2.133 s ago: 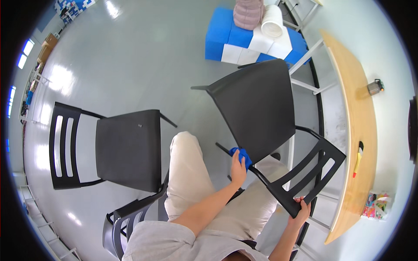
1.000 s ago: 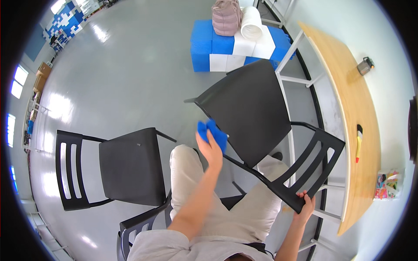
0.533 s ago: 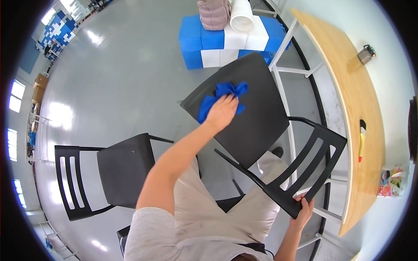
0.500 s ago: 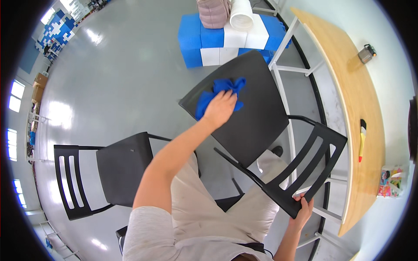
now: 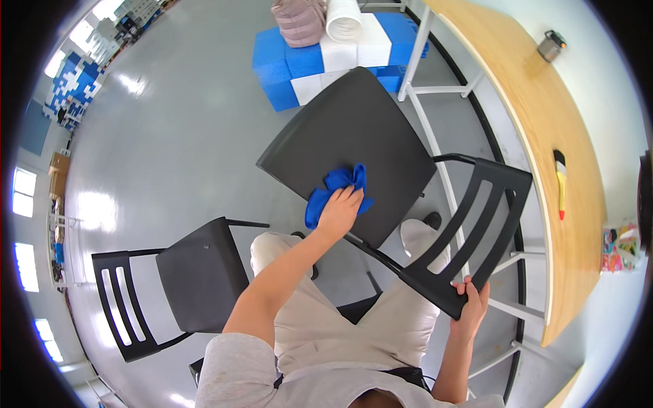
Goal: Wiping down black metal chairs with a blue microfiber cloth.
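A blue cloth [image 5: 320, 204] lies bunched on the dark grey seat [image 5: 354, 129] of a black chair. My left hand [image 5: 340, 212] is closed on the cloth and presses it near the seat's edge on the backrest side. The chair is tilted, its seat facing me, and its slatted backrest [image 5: 469, 238] reaches towards my right. With my right hand [image 5: 471, 306] I grip the end of that backrest, fingers curled around its edge. Part of the seat under the cloth is hidden.
Another black chair [image 5: 204, 275] stands at my left. Along the right runs a wooden table [image 5: 578, 204] with white legs, bearing a yellow-handled brush [image 5: 560, 183] and a bottle [image 5: 551, 46]. Beyond my chair, blue and white foam blocks [image 5: 306, 64] hold a pink bag [image 5: 299, 22] and a white roll [image 5: 344, 20].
My left hand has drawn the cloth across the seat towards me and the backrest. My right hand keeps its hold on the backrest. The whole view has shifted somewhat.
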A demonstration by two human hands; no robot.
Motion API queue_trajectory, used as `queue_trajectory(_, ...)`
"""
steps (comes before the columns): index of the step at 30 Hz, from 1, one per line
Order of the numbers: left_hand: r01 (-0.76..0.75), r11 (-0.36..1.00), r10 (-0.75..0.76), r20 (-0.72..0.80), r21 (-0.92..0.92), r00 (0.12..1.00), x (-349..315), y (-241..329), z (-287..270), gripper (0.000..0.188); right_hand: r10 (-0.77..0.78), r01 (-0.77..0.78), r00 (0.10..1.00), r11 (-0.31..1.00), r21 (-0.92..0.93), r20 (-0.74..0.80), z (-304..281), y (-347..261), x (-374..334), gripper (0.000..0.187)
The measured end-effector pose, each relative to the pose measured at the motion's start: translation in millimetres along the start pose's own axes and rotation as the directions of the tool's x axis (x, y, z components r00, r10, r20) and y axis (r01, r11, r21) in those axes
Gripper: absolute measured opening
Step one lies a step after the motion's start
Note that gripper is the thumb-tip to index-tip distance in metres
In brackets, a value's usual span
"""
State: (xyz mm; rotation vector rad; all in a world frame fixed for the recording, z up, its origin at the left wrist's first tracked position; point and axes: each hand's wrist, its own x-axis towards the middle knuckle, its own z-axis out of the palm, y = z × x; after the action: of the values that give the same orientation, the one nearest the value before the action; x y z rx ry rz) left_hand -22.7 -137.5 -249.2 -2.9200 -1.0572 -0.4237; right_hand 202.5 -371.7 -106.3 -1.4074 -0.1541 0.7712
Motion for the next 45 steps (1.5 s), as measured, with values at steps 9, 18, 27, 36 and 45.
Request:
queue_trajectory(9,0.018,0.993,-0.008,0.085,-0.117,0.996,-25.2,27.3,3.3,0.050,0.022,-0.026,0.999,0.997,0.066,0.050,15.3,-1.7,-14.0,0.020)
queue_trajectory(18,0.085,0.896,-0.047,0.097,-0.435,0.994,-50.4,35.5,2.2,0.034,-0.063,0.031,0.973,0.989,0.143,0.220,68.3,-10.9,-62.2,0.032)
queue_trajectory(27,0.128,0.786,-0.103,0.075,-0.605,0.992,-74.2,-7.0,28.6,0.026,-0.101,0.008,0.925,0.969,0.245,0.367,146.2,5.7,-62.8,0.049)
queue_trajectory(36,0.443,-0.166,-0.455,0.467,-0.881,0.758,-32.2,-34.6,-102.3,0.031,-0.159,0.119,0.914,0.985,0.127,0.373,134.6,12.5,-44.1,0.049)
queue_trajectory(45,0.120,-0.388,-0.161,0.195,-0.914,0.967,42.4,38.6,-270.4,0.048,-0.696,0.789,0.546,0.615,-0.007,0.467,153.8,-66.4,-34.4,0.045)
